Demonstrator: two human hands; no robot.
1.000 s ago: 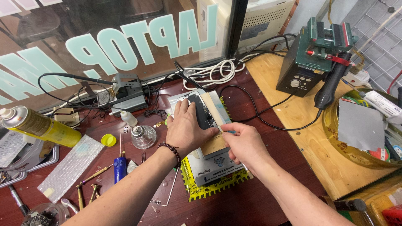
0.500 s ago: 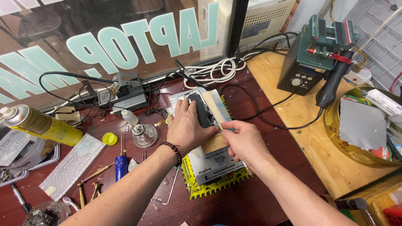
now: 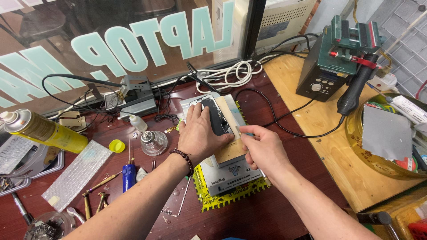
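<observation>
A dark phone (image 3: 216, 116) lies on a grey heating plate (image 3: 227, 171) that rests on a yellow mat (image 3: 231, 195). My left hand (image 3: 200, 135) lies flat over the phone's left side and holds it down. My right hand (image 3: 262, 149) grips a small thin tool (image 3: 242, 132) whose tip touches the phone's right edge. A tan wooden strip (image 3: 231, 116) sits beside the phone, partly under my right hand.
A yellow spray can (image 3: 44, 130) lies far left. A small glass bottle (image 3: 154, 142), blue screwdriver (image 3: 129, 171) and bubble wrap (image 3: 75, 174) sit left of the mat. A green hot-air station (image 3: 331, 66) with black handle (image 3: 356, 91) stands right. White cables (image 3: 231, 73) coil behind.
Both hands stay on the phone; my right hand has shifted slightly along the phone's right edge. The view has drifted a little.
</observation>
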